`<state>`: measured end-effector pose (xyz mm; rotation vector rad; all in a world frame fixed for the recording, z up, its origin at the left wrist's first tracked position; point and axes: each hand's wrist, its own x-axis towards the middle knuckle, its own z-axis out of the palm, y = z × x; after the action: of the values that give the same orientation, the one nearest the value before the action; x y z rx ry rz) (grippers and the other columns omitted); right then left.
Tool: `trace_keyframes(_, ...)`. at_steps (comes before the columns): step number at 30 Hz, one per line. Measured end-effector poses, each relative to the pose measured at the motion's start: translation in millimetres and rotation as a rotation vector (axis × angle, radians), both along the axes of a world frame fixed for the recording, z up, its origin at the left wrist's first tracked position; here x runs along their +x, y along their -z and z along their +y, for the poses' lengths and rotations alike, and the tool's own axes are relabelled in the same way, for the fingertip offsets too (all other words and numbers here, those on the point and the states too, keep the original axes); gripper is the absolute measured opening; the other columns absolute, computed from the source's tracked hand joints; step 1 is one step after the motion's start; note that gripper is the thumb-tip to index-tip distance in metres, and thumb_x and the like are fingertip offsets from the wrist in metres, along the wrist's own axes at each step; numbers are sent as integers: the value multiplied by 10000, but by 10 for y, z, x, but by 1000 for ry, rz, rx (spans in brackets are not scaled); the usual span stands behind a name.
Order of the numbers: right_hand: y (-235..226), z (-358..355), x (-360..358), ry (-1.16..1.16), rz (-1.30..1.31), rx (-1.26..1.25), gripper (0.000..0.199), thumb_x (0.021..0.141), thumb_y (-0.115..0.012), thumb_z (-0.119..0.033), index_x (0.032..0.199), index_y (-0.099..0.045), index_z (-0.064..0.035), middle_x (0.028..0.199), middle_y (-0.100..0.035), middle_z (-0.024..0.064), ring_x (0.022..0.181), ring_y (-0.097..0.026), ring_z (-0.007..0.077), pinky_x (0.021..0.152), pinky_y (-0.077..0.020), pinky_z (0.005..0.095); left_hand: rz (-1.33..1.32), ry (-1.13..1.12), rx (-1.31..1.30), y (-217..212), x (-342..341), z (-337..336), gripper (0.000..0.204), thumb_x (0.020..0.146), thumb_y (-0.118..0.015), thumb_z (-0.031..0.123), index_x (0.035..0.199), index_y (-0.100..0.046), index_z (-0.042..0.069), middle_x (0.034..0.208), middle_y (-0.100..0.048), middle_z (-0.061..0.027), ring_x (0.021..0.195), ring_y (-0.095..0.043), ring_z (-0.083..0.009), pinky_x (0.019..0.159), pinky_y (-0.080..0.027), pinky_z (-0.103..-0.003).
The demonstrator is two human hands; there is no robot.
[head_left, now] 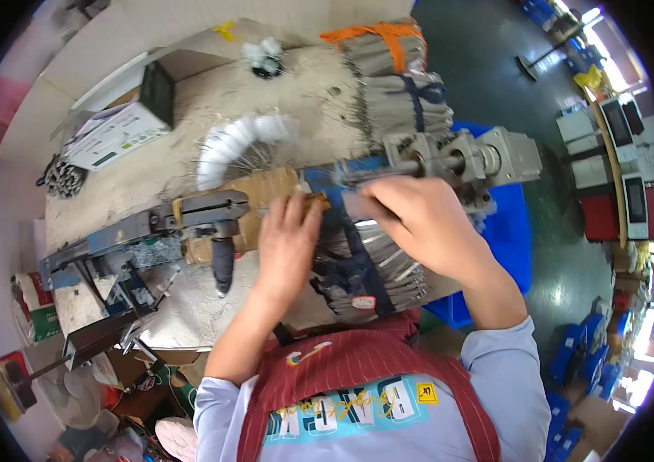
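Observation:
My left hand (287,242) rests fingers-down on a long narrow bench fixture, over a strip of brown cardboard (261,189). Its fingers are bent and drawn close together, next to a small yellowish-brown piece (317,201); what they pinch is hidden. My right hand (423,223) is closed in a fist beside the blue part (327,185) of the fixture. Blur hides what sits inside that fist. Right of it stands a grey metal machine head (462,158) with a shaft. A dark clamp (215,208) with a black handle (222,266) lies left of my left hand.
Tied bundles of grey rods or wires (392,96) lie at the back right; another bundle (373,269) is near my apron. A curved row of white pieces (242,142) stands behind the fixture. Beyond are a white box (123,138) and a blue bin (508,239).

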<state>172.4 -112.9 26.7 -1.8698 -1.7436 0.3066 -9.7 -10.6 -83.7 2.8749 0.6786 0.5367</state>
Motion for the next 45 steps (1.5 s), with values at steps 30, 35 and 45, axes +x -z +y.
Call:
trace_keyframes(30, -28, 636, 553, -248, -220, -199, 154, 824, -661, -80, 952, -606, -14, 858, -611, 137, 826, -604, 350, 714, -477, 433, 87, 142, -201, -884, 221, 646, 150, 909, -598, 170, 927, -634, 25, 824, -611, -124, 831, -580, -337, 772, -418, -433)
trace_keyframes(35, 76, 596, 317, -340, -285, 114, 185, 807, -657, -87, 977, -610, -32, 845, -633, 112, 816, -633, 301, 659, -514, 408, 80, 160, -238, -1114, -167, 598, 101, 885, -615, 126, 892, -628, 26, 778, -575, -116, 794, -563, -320, 730, -376, -398)
trace_keyframes(45, 210, 1147, -259, -529, 67, -142, 139, 823, -655, -138, 818, -580, -20, 752, -614, 141, 725, -613, 364, 644, -471, 446, -568, -510, -517, -376, -1038, 265, 174, 925, -610, 43, 1083, -625, -27, 883, -648, -102, 808, -607, -174, 741, -470, -297)
